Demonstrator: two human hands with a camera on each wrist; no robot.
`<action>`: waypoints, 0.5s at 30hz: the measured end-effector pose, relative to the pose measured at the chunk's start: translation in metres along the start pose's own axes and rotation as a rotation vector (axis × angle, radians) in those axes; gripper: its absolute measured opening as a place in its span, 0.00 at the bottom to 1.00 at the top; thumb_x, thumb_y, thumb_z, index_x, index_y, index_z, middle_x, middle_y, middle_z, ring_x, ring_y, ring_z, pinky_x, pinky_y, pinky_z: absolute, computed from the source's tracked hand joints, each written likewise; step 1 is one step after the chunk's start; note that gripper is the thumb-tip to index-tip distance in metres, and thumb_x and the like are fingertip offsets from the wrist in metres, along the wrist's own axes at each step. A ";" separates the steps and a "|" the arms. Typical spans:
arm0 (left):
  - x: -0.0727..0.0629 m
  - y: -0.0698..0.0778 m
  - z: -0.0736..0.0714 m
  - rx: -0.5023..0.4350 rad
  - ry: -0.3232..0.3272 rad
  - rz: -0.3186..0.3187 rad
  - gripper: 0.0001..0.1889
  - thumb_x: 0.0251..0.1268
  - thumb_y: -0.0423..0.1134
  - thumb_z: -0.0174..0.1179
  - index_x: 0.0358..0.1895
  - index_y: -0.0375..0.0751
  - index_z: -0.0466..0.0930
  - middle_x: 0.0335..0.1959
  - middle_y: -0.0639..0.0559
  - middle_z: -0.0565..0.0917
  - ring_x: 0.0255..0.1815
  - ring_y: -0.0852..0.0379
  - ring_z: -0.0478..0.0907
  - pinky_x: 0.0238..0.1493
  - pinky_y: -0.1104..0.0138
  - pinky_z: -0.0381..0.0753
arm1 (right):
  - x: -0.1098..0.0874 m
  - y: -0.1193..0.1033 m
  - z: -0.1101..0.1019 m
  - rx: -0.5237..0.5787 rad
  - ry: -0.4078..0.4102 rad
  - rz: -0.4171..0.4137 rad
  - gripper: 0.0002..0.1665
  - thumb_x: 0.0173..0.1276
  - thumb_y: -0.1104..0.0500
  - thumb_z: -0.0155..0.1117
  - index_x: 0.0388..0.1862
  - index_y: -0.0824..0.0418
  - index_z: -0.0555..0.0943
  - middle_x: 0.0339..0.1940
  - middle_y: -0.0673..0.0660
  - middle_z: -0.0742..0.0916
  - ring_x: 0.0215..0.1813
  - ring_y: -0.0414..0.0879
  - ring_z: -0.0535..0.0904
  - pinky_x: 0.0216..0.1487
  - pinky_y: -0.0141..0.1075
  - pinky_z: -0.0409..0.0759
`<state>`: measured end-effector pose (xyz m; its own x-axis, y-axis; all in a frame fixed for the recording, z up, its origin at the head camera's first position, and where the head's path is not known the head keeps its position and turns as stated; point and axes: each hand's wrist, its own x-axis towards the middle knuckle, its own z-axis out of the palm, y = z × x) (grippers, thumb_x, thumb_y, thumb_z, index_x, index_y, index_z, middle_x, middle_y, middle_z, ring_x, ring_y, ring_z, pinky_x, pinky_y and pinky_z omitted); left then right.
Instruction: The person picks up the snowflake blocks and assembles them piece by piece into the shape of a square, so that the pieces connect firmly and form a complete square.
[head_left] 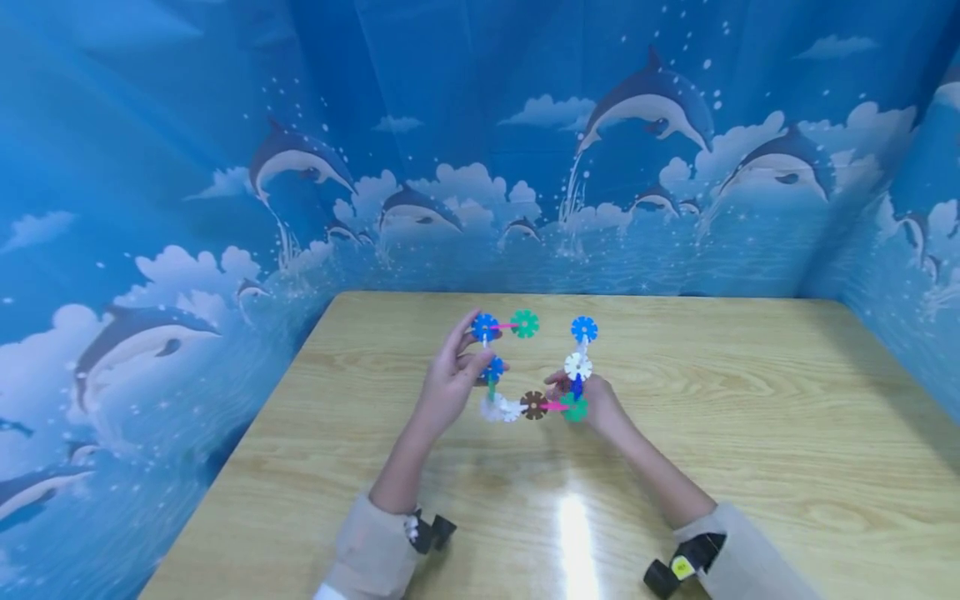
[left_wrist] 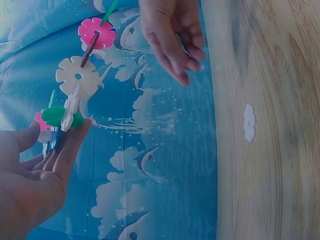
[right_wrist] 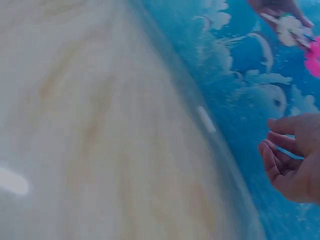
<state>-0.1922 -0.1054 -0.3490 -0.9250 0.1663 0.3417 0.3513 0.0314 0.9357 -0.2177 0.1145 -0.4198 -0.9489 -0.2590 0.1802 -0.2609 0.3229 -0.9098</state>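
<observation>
A chain of interlocking plastic snowflake discs [head_left: 534, 406], in blue, white, green, brown and pink, forms a squarish loop with a gap at its top. On its left side my left hand [head_left: 447, 385] grips it between thumb and fingers, near the blue discs; the left wrist view shows the same chain [left_wrist: 78, 77] rising from the left hand [left_wrist: 42, 175]. My right hand [head_left: 600, 404] is behind the chain's right side in the head view. In the right wrist view that right hand [right_wrist: 295, 160] has loosely curled fingers with nothing between them, apart from the chain.
A single white disc [left_wrist: 249, 123] lies on the wooden table [left_wrist: 280, 190] in the left wrist view. Behind the table hangs a blue dolphin-print curtain [head_left: 480, 233], which also runs along both sides. A bright reflection shows on the tabletop near the front.
</observation>
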 end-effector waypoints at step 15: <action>-0.001 0.001 0.000 -0.008 -0.012 -0.005 0.30 0.66 0.35 0.54 0.70 0.47 0.55 0.57 0.42 0.73 0.39 0.48 0.81 0.37 0.60 0.83 | -0.007 -0.014 0.050 0.033 -0.089 -0.136 0.16 0.58 0.70 0.63 0.42 0.78 0.71 0.37 0.69 0.80 0.38 0.63 0.78 0.38 0.41 0.82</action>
<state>-0.1911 -0.1058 -0.3485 -0.9248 0.1778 0.3364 0.3459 0.0245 0.9380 -0.1990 0.0661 -0.4274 -0.8853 -0.3784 0.2702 -0.3787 0.2497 -0.8912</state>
